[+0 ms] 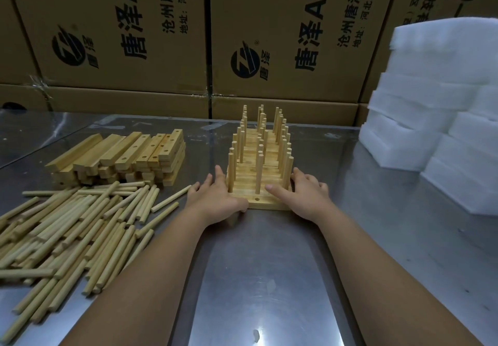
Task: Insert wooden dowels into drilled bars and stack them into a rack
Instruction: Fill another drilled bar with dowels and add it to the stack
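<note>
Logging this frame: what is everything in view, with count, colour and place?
rack of dowelled bars: one, pale wood, table centre
nearest bar: one, pale wood, rack's front, middle hole empty
drilled bars: one stack, uncounted, pale wood, left rear
loose dowels: one pile, uncounted, pale wood, left front
cardboard boxes: several, brown, black print, behind table
foam blocks: one stack, white, right
table: one, bare metal
left hand: against rack's left side
right hand: against rack's right side, thumb on nearest bar

I'm reading "唐泽AH", "沧州唐泽" and "地址:河北河间", printed in black beside a round "唐泽" logo, on the cardboard boxes (pixel 113 81) along the desk's (pixel 269 264) far edge.
</note>
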